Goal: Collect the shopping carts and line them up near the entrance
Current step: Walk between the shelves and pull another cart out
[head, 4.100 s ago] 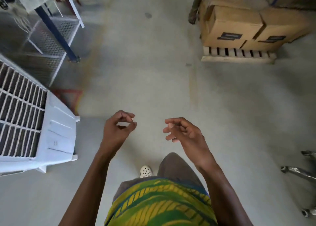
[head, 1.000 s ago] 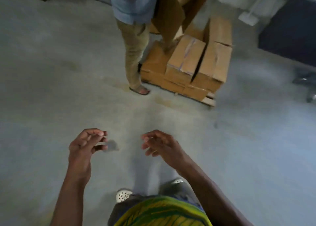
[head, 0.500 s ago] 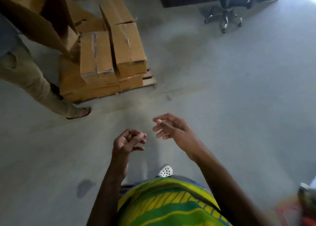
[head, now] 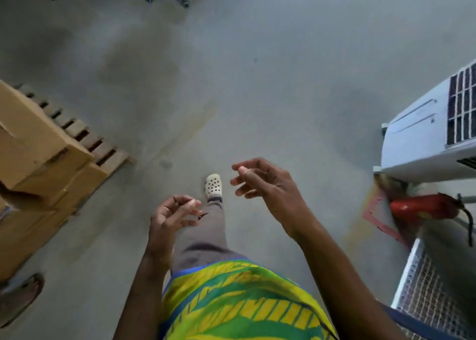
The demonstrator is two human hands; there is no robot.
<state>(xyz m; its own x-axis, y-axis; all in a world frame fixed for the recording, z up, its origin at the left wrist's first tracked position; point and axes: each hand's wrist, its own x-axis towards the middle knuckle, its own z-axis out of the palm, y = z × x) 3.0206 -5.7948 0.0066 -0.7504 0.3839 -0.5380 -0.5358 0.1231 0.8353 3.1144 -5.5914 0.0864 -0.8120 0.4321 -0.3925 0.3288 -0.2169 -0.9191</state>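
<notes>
Swings round, putting the boxes (head: 33, 144) at 9 o'clock and bringing the wire-mesh shopping cart (head: 427, 288) in at 4 o'clock by the right arm, with left grip (head: 167, 221) and right grip (head: 268, 187) loosely curled on nothing: probably closing on a cart, none yet held.

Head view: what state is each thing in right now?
Left hand: fingers loosely curled, holding nothing.
Right hand: fingers loosely curled, holding nothing.
Boxes: closed, stacked on the pallet.
Cooler: on the floor; whether it is running cannot be told.
Extinguisher: by the red floor marking; blurred, pose unclear.
Clog: worn on the forward foot.
</notes>
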